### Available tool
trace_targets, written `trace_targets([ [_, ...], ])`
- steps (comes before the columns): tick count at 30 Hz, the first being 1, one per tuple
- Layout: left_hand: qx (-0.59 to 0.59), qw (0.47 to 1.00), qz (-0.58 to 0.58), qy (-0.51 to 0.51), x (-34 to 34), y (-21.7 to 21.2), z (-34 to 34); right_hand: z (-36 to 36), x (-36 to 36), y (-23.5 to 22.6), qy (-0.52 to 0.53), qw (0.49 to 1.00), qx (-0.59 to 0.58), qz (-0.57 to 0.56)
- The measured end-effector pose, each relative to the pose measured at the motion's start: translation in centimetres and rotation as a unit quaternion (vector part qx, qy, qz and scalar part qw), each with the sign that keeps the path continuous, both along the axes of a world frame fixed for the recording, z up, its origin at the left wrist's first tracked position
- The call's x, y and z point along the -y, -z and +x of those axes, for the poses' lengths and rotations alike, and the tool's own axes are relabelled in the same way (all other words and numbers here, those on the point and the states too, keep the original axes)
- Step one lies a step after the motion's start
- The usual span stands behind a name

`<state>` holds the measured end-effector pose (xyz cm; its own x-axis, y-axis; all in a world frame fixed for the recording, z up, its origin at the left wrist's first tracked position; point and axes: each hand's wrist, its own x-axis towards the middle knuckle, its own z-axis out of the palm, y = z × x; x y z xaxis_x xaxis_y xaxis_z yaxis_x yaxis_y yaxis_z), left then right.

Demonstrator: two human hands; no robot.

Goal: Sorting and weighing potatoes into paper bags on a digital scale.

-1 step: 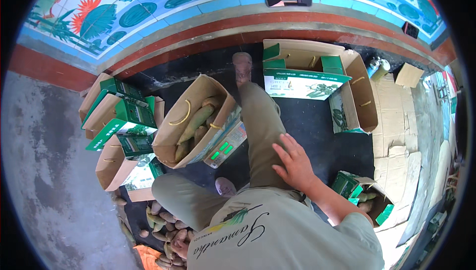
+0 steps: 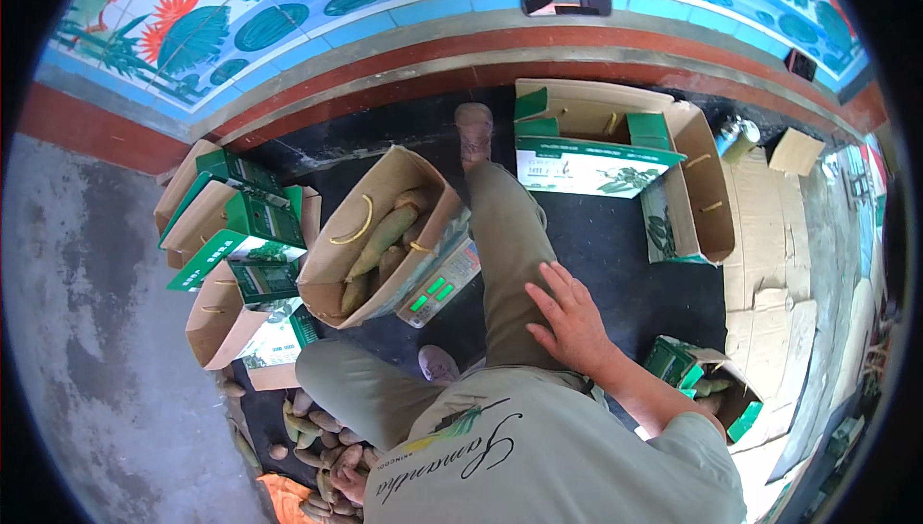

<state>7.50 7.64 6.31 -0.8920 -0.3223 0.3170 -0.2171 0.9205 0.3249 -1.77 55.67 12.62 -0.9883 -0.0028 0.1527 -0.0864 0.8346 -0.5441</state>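
My right hand lies flat on my right thigh, fingers spread and holding nothing. My left hand is low at the bottom edge, mostly hidden by my shirt, among a pile of brown-green elongated vegetables on the ground. I cannot tell its grip. In front of my knees an open cardboard box with several of the same vegetables sits on a scale with green digits.
Several green-and-brown cartons are stacked at the left. A large open carton stands at the upper right. A small box with vegetables is at my right. Flattened cardboard lies right, a painted wall ahead.
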Motion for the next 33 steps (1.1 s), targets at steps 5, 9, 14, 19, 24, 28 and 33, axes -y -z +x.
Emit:
trace_targets([
  [5,-0.037,0.995,0.042,-0.085,-2.0,-2.1,-0.2,-3.0,-0.1,0.1,-0.069,0.997,0.009,0.046],
  [9,-0.063,0.983,0.073,-0.154,-3.5,-3.3,0.3,-5.1,-0.2,0.8,-0.117,0.99,0.009,0.074],
  [14,-0.063,0.984,0.085,-0.143,-4.6,-4.5,-2.2,-5.7,-0.1,1.6,-0.126,0.99,-0.009,0.058],
  [19,-0.087,0.985,0.126,-0.082,-5.2,-4.6,-7.6,-5.5,0.7,2.4,-0.106,0.993,-0.028,0.046],
  [24,-0.103,0.993,0.003,0.051,-6.1,-4.6,-13.7,-4.9,1.0,2.5,-0.07,0.996,-0.033,0.045],
  [28,-0.113,0.985,-0.013,0.129,-7.9,-3.9,-16.6,-3.9,0.8,2.7,-0.046,0.996,-0.035,0.061],
  [33,-0.101,0.984,-0.025,0.145,-6.9,-2.7,-16.8,-2.9,0.7,2.9,-0.003,0.997,-0.044,0.058],
])
